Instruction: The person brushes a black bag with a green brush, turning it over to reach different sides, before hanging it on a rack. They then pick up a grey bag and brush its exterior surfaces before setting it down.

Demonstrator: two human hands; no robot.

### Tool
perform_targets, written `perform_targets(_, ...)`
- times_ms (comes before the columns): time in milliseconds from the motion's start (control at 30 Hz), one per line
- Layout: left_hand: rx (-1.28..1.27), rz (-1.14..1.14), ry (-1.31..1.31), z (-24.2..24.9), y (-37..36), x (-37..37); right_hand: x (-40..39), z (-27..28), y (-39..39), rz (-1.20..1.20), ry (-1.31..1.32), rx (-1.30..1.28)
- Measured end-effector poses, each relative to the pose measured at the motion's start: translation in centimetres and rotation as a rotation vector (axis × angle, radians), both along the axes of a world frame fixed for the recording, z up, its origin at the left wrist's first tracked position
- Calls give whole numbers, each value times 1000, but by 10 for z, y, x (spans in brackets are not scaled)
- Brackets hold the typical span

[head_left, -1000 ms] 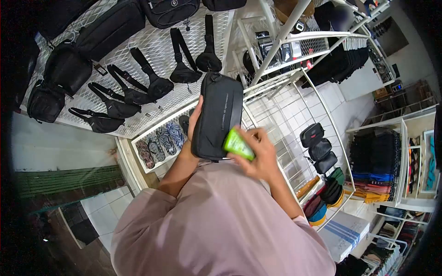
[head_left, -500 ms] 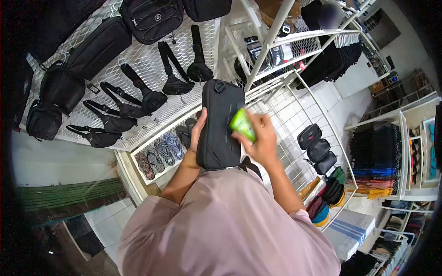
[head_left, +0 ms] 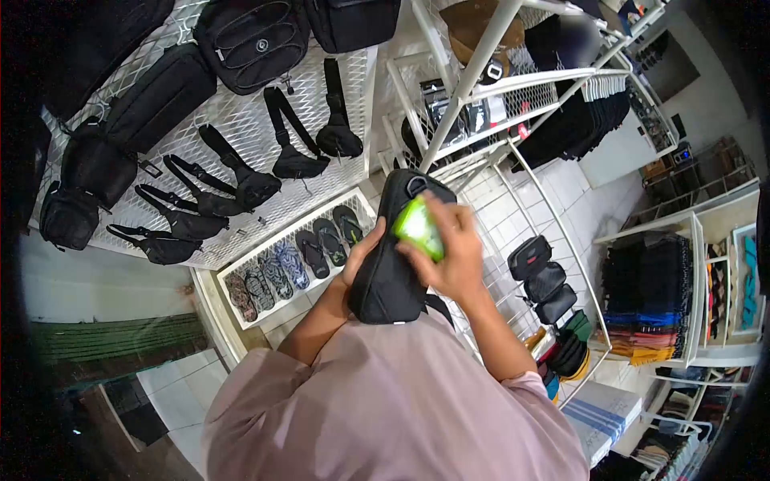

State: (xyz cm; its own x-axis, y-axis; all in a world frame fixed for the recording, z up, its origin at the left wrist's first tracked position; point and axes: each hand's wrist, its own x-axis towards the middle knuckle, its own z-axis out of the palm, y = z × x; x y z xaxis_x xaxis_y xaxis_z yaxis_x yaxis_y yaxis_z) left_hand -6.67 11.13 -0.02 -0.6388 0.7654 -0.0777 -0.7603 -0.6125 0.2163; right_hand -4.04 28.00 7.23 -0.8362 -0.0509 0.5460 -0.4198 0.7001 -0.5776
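At the center of the frame, the left hand (head_left: 366, 247) grips the left edge of a black, rectangular, zippered fabric bag (head_left: 387, 280), held upright but tilted. The right hand (head_left: 454, 250) is closed around a bright green, glossy object (head_left: 419, 229) against the bag's upper right part. Beyond the bag, to its left, a white tray (head_left: 250, 322) bears a row of patterned and dark flip-flops (head_left: 290, 264). In the upper left, black strapped pouches (head_left: 256, 186) hang on white metal mesh (head_left: 313, 192). At the right, dark folded clothes (head_left: 646, 276) fill a white shelf unit (head_left: 696, 289).
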Motion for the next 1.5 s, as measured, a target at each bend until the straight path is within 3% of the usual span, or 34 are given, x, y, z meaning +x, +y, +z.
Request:
perform_targets(67, 15, -52, -24, 6, -2, -4, 8, -4, 0, 107, 3, 136)
perform_targets(200, -57, -15, -11, 10, 1, -1, -29, -19, 30, -317, 53, -41)
perform_targets(267, -83, -36, 4, 13, 2, -8, -21, -10, 26, -283, -33, -42)
perform_targets(333, -55, 14, -17, 15, 7, -6, -5, -6, 7, -32, 95, 15)
perform_targets(400, -40, -18, 43, 13, 4, -13, 14, -13, -3, 89, -5, 72)
perform_targets(467, 41, -83, 14, 7, 1, -15, 4, -13, 8, -71, -4, 86)
perform_targets(567, -139, -59, 36, 9, -1, -12, -24, -36, 28, -398, -2, -170)
perform_targets(600, -138, -60, 44, 10, 1, -12, -17, -39, 27, -400, 6, -171)
perform_targets(733, -53, -59, 20, -8, 4, -17, 35, -25, -10, 76, -92, -4)
perform_targets(800, -55, -64, 13, -17, -1, -23, 29, -23, -1, 91, -62, 72)
perform_targets(933, -206, -80, 67, 13, -6, -11, -11, -36, 22, -389, 9, -122)
perform_targets(1067, -124, -98, 19, 11, -6, -7, 26, -2, -12, 32, -61, 19)
perform_targets(1133, -94, -114, 14, 3, -11, -4, 23, -3, -9, 17, 10, 111)
perform_targets(1267, -170, -128, 80, 14, -20, 7, -5, -2, -2, -400, -25, -95)
perform_targets(1333, -175, -60, 127, 16, -24, 10, 15, 4, -21, -317, -44, -59)
perform_targets(1400, -172, -49, 94, 17, -34, 12, 40, 3, -42, -85, -66, 23)
perform_targets(1500, -54, -97, 73, 16, -43, 14, 37, -3, -35, -182, 2, 42)
